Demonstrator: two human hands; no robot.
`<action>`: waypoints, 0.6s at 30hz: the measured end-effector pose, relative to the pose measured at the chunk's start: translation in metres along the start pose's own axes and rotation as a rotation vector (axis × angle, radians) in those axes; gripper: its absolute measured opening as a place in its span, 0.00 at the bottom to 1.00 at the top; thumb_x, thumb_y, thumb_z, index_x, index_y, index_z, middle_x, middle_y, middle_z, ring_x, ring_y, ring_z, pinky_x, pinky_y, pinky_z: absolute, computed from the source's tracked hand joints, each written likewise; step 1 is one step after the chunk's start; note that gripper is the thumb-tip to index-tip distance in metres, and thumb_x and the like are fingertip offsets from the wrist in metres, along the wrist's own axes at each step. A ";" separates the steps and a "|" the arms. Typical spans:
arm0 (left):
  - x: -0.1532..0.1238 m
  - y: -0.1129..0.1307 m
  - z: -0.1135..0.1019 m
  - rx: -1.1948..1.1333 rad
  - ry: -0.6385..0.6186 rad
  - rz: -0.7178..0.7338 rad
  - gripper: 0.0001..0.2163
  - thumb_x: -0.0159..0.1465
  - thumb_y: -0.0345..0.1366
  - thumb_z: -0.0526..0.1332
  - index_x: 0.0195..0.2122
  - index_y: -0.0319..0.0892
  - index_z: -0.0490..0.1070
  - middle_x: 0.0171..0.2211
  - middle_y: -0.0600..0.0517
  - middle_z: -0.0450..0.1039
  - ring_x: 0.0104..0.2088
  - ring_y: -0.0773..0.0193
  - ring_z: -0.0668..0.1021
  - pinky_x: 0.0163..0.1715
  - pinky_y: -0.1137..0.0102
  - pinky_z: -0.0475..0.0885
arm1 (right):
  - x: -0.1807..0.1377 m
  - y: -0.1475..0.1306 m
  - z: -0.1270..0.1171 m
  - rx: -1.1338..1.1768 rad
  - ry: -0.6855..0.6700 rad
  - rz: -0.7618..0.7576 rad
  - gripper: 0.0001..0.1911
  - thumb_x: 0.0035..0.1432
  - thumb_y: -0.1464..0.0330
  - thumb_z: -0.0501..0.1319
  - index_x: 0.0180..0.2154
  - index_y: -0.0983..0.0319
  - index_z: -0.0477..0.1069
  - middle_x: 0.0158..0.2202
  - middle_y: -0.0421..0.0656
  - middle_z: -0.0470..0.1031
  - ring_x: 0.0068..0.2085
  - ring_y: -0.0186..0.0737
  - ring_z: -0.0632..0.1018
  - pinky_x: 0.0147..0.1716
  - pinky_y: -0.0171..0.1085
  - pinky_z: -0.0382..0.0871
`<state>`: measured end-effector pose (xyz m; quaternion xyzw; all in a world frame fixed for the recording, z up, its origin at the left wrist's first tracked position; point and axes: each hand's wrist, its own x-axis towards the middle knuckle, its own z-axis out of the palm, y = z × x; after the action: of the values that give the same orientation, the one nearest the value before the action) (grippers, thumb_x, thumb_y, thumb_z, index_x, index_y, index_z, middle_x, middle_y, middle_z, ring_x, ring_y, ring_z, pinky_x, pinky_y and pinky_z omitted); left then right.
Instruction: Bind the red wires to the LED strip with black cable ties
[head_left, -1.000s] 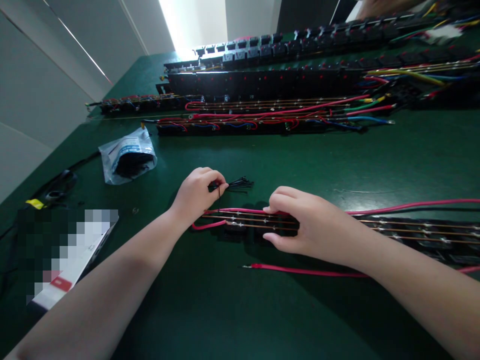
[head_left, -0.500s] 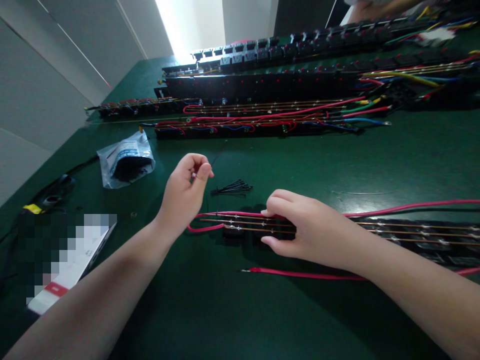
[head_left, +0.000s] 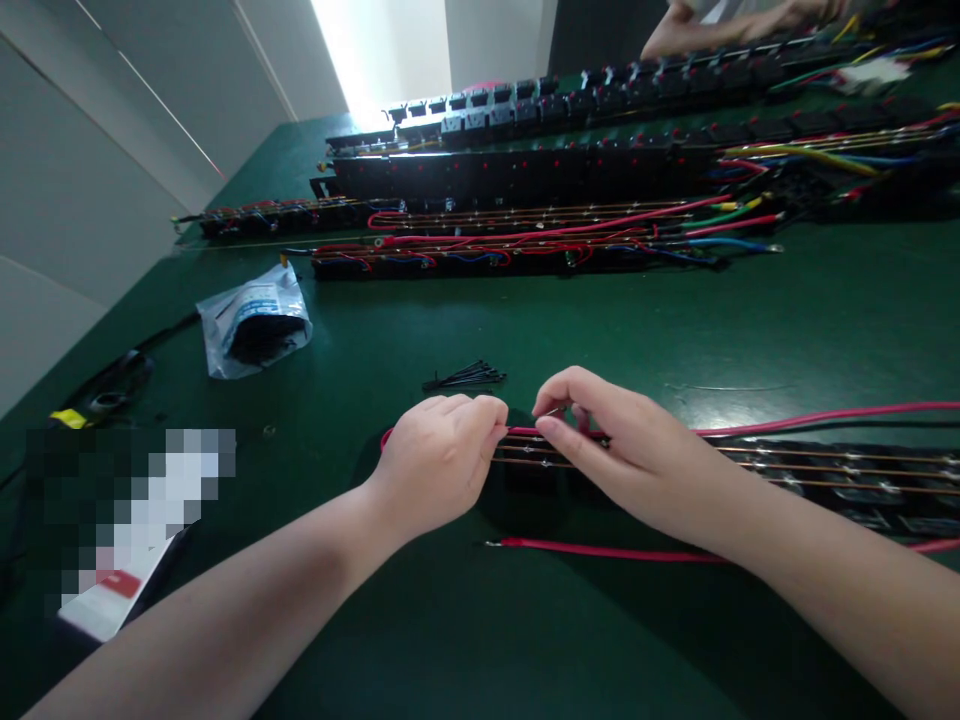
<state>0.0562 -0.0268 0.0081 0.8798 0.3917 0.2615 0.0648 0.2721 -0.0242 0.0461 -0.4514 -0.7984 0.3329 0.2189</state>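
Observation:
My left hand [head_left: 442, 455] is closed in a pinch over the left end of a black strip with copper-coloured rods [head_left: 525, 452]. It grips a thin black cable tie, mostly hidden by the fingers. Just to its right, my right hand [head_left: 622, 440] has thumb and forefinger brought together above the strip, with a thin dark length of the tie between them. A thick red cable [head_left: 825, 412] runs along the strip's far side and passes beneath both hands. Beyond the left hand lies a small bunch of black cable ties [head_left: 469, 375].
Another red cable [head_left: 600, 550] with a bare tip lies in front. Left are an opened plastic bag [head_left: 259, 325] of dark items, a black cord with yellow tape [head_left: 67, 418] and a partly blurred white box [head_left: 112, 590]. Wired black strips [head_left: 525, 170] line the back, near a person's arm [head_left: 720, 35].
My left hand has come down and right with the tie, from above the table to the strip. My right hand has lifted slightly off the rods and closed its fingertips.

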 end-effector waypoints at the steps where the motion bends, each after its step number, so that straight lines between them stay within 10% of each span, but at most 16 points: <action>1: 0.000 0.000 0.000 -0.009 -0.005 -0.010 0.09 0.73 0.32 0.49 0.38 0.41 0.66 0.27 0.54 0.73 0.26 0.66 0.74 0.27 0.70 0.66 | -0.001 -0.002 0.001 0.041 0.034 0.017 0.09 0.68 0.62 0.54 0.38 0.59 0.69 0.31 0.41 0.73 0.30 0.36 0.73 0.27 0.35 0.66; 11: 0.001 0.003 0.000 -0.053 -0.073 -0.063 0.09 0.73 0.35 0.49 0.40 0.42 0.67 0.29 0.52 0.74 0.28 0.64 0.75 0.28 0.69 0.67 | -0.004 0.001 0.010 0.325 0.155 0.049 0.07 0.64 0.62 0.62 0.37 0.58 0.72 0.33 0.42 0.76 0.33 0.37 0.77 0.29 0.35 0.73; 18: 0.000 -0.002 -0.005 0.098 0.039 0.041 0.21 0.67 0.56 0.58 0.42 0.40 0.72 0.39 0.44 0.78 0.39 0.54 0.77 0.41 0.59 0.70 | 0.001 0.006 0.007 0.522 0.181 0.138 0.13 0.59 0.56 0.67 0.35 0.59 0.73 0.35 0.43 0.79 0.35 0.40 0.80 0.35 0.39 0.78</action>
<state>0.0527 -0.0260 0.0122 0.8844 0.3870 0.2606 0.0086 0.2704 -0.0236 0.0365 -0.4611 -0.6303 0.4995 0.3750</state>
